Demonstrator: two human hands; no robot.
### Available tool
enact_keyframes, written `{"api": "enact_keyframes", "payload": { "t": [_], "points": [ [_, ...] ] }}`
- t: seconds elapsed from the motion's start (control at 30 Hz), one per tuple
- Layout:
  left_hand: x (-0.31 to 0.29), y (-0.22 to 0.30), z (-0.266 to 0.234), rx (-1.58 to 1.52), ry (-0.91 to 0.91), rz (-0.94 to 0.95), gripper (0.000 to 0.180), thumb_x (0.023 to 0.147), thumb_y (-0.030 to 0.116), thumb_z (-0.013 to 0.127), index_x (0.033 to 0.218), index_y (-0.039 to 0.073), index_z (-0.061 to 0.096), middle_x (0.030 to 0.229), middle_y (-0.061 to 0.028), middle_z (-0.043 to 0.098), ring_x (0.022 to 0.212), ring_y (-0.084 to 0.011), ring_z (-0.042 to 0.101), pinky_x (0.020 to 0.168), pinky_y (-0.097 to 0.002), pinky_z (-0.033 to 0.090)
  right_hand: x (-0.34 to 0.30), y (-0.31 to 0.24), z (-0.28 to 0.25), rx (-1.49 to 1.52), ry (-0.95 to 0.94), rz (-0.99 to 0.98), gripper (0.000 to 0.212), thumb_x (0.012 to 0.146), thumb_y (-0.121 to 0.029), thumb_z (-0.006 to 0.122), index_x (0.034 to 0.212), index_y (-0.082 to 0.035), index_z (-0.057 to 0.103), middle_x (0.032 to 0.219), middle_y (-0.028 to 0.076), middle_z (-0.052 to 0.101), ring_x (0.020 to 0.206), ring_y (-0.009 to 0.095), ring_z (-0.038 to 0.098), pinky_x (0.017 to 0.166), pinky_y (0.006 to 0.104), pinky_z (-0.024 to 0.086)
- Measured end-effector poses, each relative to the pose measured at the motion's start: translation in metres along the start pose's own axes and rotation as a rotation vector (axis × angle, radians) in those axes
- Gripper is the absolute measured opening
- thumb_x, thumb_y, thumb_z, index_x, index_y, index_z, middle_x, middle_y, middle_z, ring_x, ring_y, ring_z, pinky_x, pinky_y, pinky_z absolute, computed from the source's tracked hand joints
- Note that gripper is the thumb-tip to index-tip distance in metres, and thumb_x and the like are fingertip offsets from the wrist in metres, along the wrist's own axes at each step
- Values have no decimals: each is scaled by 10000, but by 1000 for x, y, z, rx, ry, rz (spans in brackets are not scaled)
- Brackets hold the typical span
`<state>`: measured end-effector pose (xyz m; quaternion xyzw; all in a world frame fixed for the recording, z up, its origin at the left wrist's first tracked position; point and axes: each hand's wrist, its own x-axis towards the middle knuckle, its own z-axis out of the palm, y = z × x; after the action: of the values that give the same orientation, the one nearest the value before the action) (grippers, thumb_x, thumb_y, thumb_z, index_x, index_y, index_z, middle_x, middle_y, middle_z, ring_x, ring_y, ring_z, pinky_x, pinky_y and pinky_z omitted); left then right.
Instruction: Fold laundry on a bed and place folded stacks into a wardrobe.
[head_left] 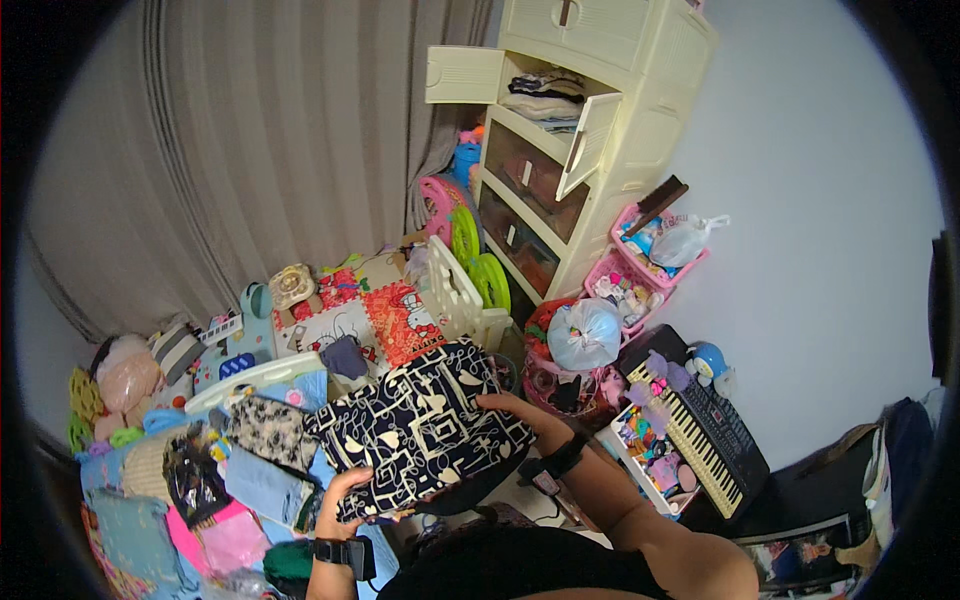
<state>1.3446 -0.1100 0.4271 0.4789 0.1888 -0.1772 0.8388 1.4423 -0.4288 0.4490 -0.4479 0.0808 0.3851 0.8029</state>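
Evidently both hands grip the folded dark patterned cloth (pixel 420 430): left hand (pixel 340 497) closed on its near corner, right hand (pixel 520 412) along its far edge; keeping it level should preserve the fold.

Folded dark cloth (pixel 420 430) – cream squiggle print (flat, tilted) – above the clutter

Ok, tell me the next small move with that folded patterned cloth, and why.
Probably lower the folded navy-and-cream patterned cloth onto the pile of folded clothes at the left. Both hands already grip it, the left hand at its near corner and the right hand at its far edge, and it looks flat and folded, with the pile directly beside it.
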Motion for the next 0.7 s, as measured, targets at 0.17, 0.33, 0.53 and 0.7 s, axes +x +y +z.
{"api": "enact_keyframes", "payload": {
  "t": [0.17,0.33,0.53,0.7],
  "points": [
    [114,54,-12,634,-239,606,362,865,311,597,1040,-5,619,995,-133,655,850,-215,649,715,-297,517,31,-91,52,-8,414,-45,380,950,-120,477,1319,-34,498,1210,108,622,1115,216,596,978,321,459],
    [239,90,-21,713,-401,712,860,767,675,585,1252,-31,506,1243,-170,543,1176,-278,510,1027,-393,363,141,-106,-86,-857,212,-856,403,930,-104,492,1330,-48,494,1373,127,487,1276,228,448,1069,351,349],
    [356,176,85,-89,87,12,184,819,241,627,896,80,675,779,-49,670,580,-130,622,430,-234,455,254,-235,-122,-496,57,-833,388,970,-166,437,1348,-97,495,1353,84,513,1229,210,494,1046,336,391],
    [434,254,137,-74,-51,107,209,792,234,633,885,46,643,743,-40,680,447,-106,580,315,-197,347,361,-287,-166,-624,183,-1064,403,981,-177,420,1373,-91,453,1368,92,492,1222,218,495,1050,346,389]
  ]
}}
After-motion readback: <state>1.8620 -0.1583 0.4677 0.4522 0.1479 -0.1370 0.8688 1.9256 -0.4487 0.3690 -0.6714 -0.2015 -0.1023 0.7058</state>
